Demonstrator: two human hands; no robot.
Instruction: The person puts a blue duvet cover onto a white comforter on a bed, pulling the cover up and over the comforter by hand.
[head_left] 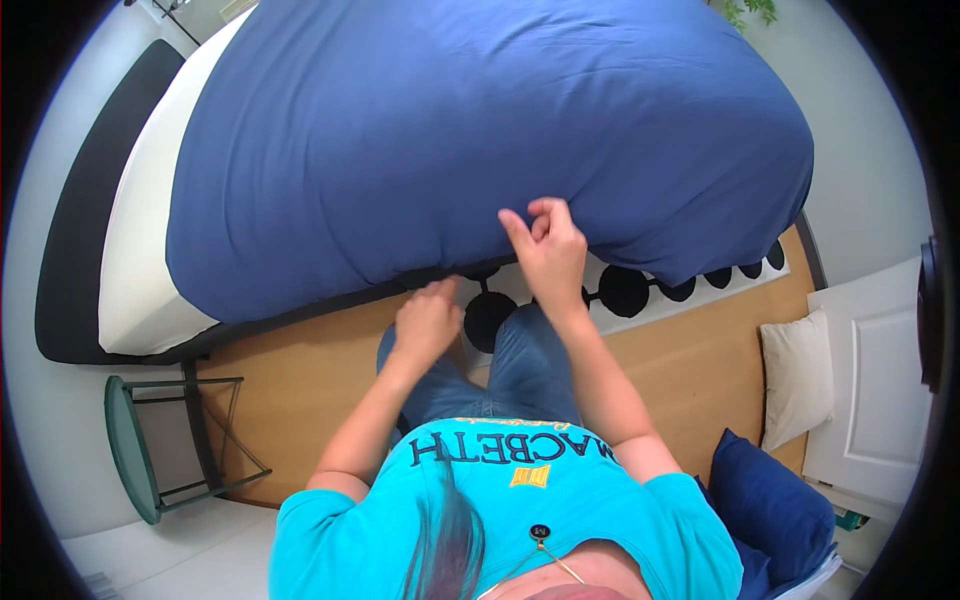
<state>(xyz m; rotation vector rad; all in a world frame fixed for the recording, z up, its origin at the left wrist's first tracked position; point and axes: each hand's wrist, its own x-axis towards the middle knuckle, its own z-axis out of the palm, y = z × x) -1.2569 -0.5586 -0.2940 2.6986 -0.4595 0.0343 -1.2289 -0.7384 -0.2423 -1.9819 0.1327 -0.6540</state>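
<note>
A blue sheet lies over the bed and hangs down its near side. My right hand is raised at the sheet's near edge, its thumb apart from the loosely bent fingers and nothing between them. Lower and to the left, my left hand is just below the hanging hem, over my knee. Its fingers point toward the bed, loosely bent and a little blurred, with nothing visible in them. At the left end, the white mattress cover is exposed beside the black headboard.
A black-and-white patterned rug runs along the bed on the wooden floor. To the left stands a small green table. A cream pillow leans by the white door, with blue cushions at the lower right.
</note>
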